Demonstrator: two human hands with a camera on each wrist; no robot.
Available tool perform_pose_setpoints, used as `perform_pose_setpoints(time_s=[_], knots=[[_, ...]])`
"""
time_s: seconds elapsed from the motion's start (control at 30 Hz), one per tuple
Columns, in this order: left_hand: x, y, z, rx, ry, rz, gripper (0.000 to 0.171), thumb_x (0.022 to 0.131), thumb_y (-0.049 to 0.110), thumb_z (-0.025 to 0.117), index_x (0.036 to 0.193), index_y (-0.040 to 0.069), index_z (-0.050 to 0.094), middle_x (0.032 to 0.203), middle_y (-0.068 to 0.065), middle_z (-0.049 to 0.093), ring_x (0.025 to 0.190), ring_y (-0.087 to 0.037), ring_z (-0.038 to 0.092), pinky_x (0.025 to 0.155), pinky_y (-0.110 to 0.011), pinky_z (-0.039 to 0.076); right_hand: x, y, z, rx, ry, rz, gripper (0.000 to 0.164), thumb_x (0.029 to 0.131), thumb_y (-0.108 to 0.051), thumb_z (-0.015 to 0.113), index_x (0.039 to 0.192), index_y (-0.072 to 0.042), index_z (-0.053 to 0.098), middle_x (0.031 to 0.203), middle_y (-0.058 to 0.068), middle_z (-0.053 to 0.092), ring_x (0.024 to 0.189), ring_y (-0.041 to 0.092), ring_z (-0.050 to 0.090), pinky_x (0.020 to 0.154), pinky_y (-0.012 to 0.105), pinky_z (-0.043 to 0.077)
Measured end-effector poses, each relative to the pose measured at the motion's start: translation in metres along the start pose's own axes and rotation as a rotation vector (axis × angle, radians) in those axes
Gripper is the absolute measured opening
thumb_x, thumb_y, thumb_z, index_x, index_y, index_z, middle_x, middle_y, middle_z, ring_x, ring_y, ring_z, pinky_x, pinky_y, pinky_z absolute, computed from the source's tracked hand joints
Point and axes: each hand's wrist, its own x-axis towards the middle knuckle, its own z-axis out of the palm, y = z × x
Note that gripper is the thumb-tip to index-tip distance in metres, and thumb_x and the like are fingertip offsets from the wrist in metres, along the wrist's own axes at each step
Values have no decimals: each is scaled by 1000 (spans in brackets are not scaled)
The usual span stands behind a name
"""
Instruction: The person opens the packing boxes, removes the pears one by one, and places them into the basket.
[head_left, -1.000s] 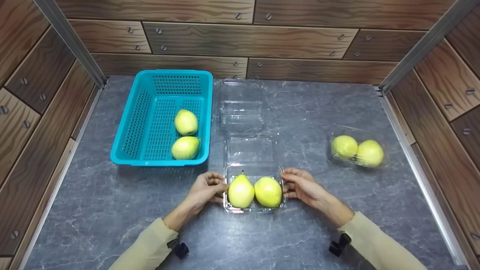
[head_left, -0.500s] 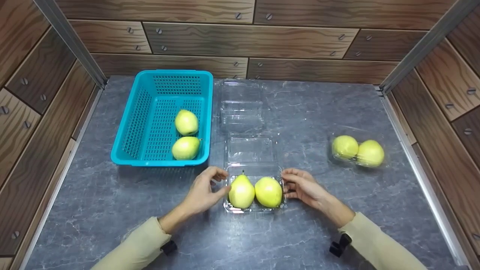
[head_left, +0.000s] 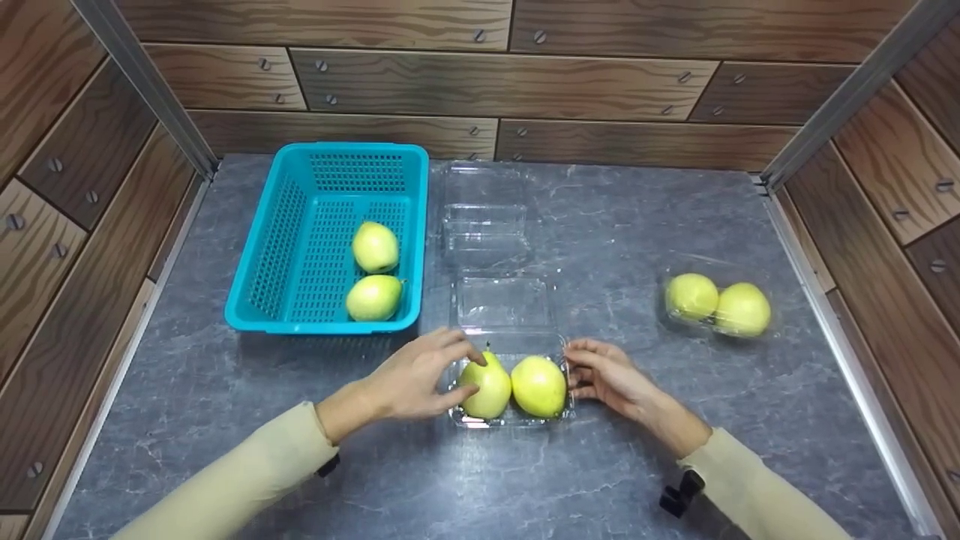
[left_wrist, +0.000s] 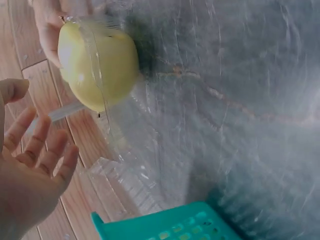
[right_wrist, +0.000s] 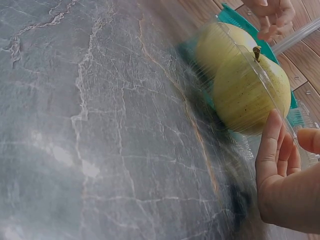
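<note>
An opened clear plastic clamshell container (head_left: 504, 301) lies in front of me, its lid folded back away from me. In its base sit a left pear (head_left: 491, 397) and a right pear (head_left: 538, 386), both yellow-green. My left hand (head_left: 427, 375) hovers at the left pear, thumb and fingers spread and overlapping it in the head view; in the left wrist view this hand (left_wrist: 35, 175) shows apart from the fruit with nothing in its fingers. My right hand (head_left: 611, 379) holds the container's right rim, the rim lying between thumb and fingers (right_wrist: 270, 142) in the right wrist view.
A teal basket (head_left: 259, 322) with two pears (head_left: 375, 298) in it stands at the left. Behind the container lies another opened clear clamshell (head_left: 486, 220). A closed clamshell (head_left: 667, 319) holding two pears is at the right. Wood-patterned walls (head_left: 525, 90) enclose the table.
My left hand has let go of the container's left rim and moved up and right over the left pear, its fingers spreading. The right hand has stayed at the right rim.
</note>
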Motion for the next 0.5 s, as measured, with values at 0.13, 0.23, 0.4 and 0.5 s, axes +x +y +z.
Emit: perform_pose_setpoints(time_s=[0.13,0.23,0.4,0.5], knots=[[7,0,1,121,-28,107,30,100,36,70,122,16,69,120,0,69,109,-18,62,92,-34,58,-1,0,-1,4,-7,0,15,103,-16,64,115,-8,60,94,-3,68,74,9,64,69,24,62],[11,-2,4,209,-40,192,29,99,37,70,120,16,69,118,0,68,108,-18,63,93,-33,59,-1,-1,-1,8,-10,-2,15,103,-16,65,115,-8,61,94,-3,68,74,9,64,69,23,62],[15,-8,13,309,-65,313,32,97,36,72,121,16,69,122,-2,69,111,-17,65,100,-30,59,-1,-1,-1,6,-12,-4,16,103,-16,65,116,-7,61,95,-3,67,74,10,65,70,24,62],[16,-11,17,343,-73,380,35,96,34,73,125,15,68,124,-4,69,112,-18,65,100,-29,60,-2,-1,0,-6,-2,-4,17,103,-16,64,117,-7,60,95,-2,66,75,10,65,69,24,62]])
